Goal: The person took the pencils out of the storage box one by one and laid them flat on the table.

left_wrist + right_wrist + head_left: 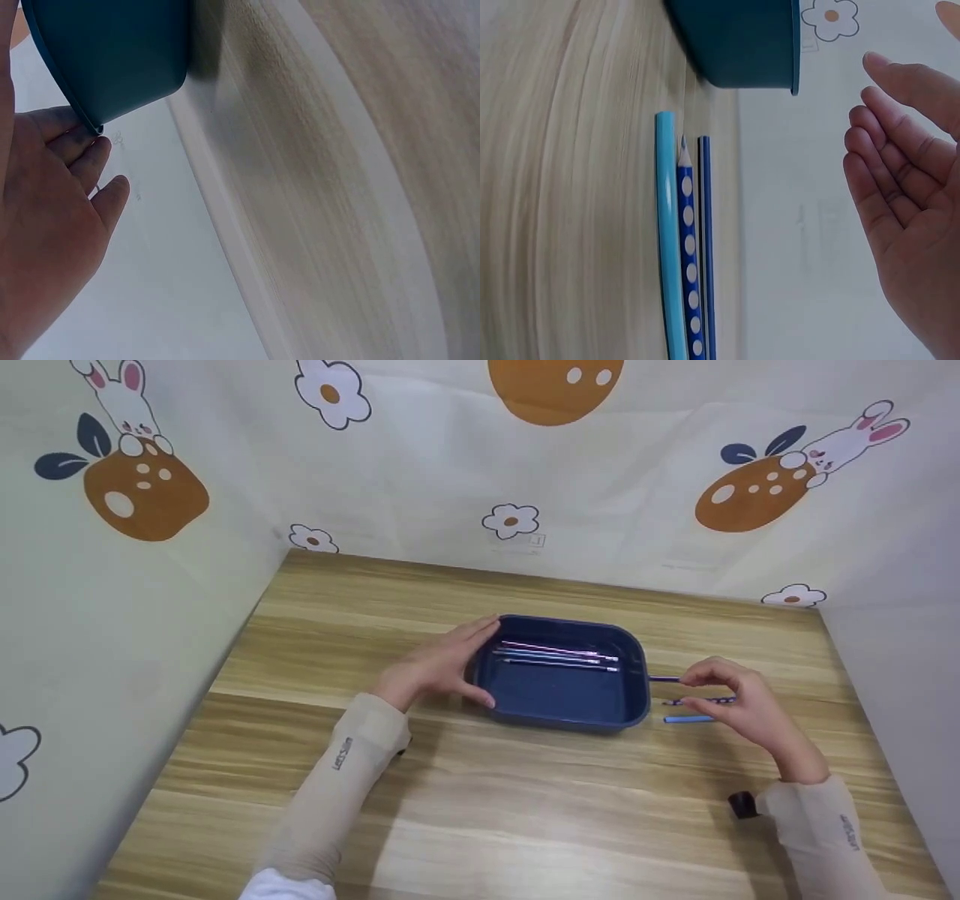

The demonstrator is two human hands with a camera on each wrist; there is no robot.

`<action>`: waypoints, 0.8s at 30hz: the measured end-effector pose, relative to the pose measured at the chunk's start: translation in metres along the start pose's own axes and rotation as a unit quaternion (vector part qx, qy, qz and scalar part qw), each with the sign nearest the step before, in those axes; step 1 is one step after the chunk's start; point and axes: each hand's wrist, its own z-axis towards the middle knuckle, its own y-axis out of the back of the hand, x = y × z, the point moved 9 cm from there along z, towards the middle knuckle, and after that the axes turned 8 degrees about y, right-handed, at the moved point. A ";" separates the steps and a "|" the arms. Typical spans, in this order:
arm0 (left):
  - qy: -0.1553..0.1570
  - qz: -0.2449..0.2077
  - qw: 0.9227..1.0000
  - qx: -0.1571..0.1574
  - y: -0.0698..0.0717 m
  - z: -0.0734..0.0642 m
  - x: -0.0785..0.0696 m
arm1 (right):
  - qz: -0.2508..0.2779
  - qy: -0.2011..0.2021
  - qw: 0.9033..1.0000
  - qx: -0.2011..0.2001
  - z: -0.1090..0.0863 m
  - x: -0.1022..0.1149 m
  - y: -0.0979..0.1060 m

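Now | left hand (441,662) spread wide, touching blue box (555,697) | right hand (751,706) half-spread, thumb parted, near dotted pencil (691,255)

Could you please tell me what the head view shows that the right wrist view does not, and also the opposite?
Only the head view: the inside of the box, with pencils lying in it, the left grip at its left end, and rabbit prints.

Only the right wrist view: the palm side of the right grip, and long uncovered stretches of the light blue stick, dotted pencil and dark blue stick.

Both: the box, the right grip, parts of those three things, the wooden table and a flower print.
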 end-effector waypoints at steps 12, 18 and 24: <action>-0.003 -0.012 1.000 0.004 0.000 0.001 -0.001 | 0.017 -0.001 1.000 0.009 0.017 0.008 -0.016; -0.004 -0.011 1.000 0.003 0.000 0.001 0.000 | 0.034 -0.007 0.999 0.023 0.023 -0.004 -0.031; -0.004 -0.004 1.000 0.000 0.000 0.001 0.000 | 0.039 -0.005 0.999 0.031 0.031 -0.020 -0.045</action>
